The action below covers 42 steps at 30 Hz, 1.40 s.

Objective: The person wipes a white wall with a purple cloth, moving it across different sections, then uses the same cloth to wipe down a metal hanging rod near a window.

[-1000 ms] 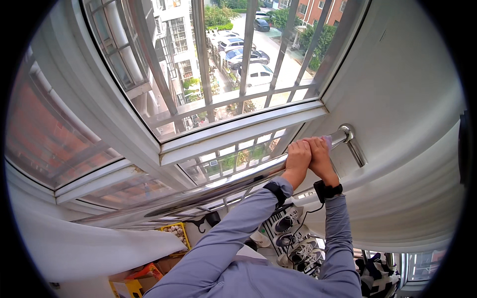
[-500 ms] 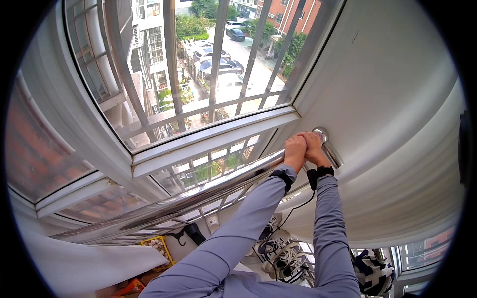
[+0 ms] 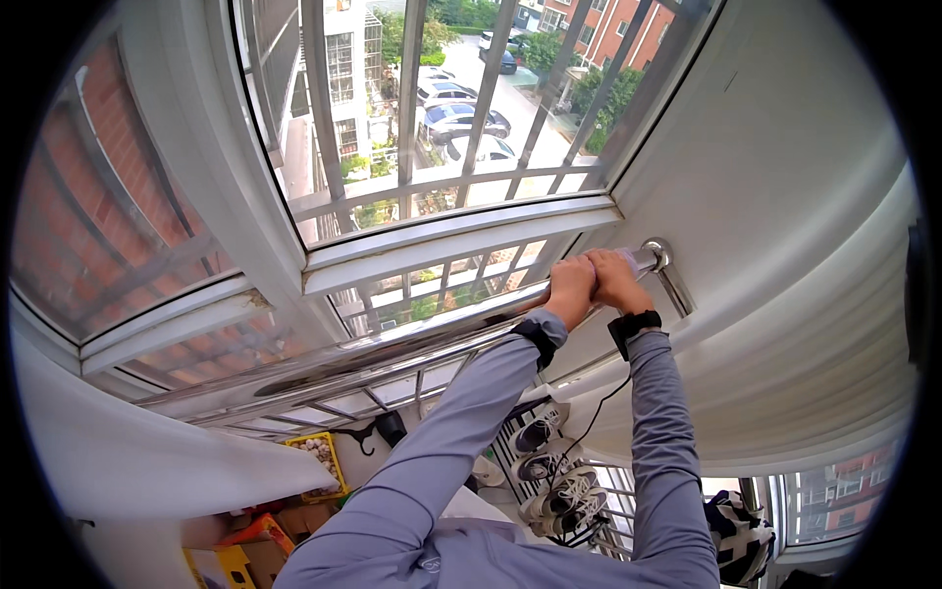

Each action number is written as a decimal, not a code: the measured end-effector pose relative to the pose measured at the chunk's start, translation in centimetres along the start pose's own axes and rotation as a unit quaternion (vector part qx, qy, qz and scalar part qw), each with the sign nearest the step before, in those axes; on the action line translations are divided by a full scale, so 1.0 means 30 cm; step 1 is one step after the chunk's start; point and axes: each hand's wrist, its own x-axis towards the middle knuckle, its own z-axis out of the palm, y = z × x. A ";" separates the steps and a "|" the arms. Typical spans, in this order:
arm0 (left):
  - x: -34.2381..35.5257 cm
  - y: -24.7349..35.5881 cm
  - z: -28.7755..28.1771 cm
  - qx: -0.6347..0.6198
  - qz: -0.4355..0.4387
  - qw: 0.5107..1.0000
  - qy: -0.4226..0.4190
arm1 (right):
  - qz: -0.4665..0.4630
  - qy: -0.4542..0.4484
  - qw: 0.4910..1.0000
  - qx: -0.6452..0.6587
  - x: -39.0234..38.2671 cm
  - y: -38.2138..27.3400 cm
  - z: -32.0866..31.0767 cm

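Observation:
My left hand (image 3: 572,283) and my right hand (image 3: 613,280) sit side by side, fingers closed over a pale lilac cloth (image 3: 626,257) on the shiny metal railing (image 3: 392,348), near its right end. A round metal elbow (image 3: 657,253) joins the bar to a vertical post just beyond my right hand. Much of the cloth is hidden by my fingers. Dark straps circle both wrists, with a cable hanging from the right one.
Barred white-framed windows (image 3: 451,221) stand behind the railing, above a street with parked cars. Below are a shoe rack (image 3: 549,471), a yellow crate (image 3: 324,461), a black hanger (image 3: 363,437) and cardboard boxes (image 3: 265,560). Pale drapes (image 3: 785,393) hang at both sides.
Both hands slid rightward along the bar to the elbow half a second ago, and have since moved a little back to the left. The view has shifted too.

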 end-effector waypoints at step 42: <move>-0.954 -0.684 -0.985 0.293 -0.097 0.932 0.191 | -0.265 0.205 0.941 0.053 0.061 -1.460 0.103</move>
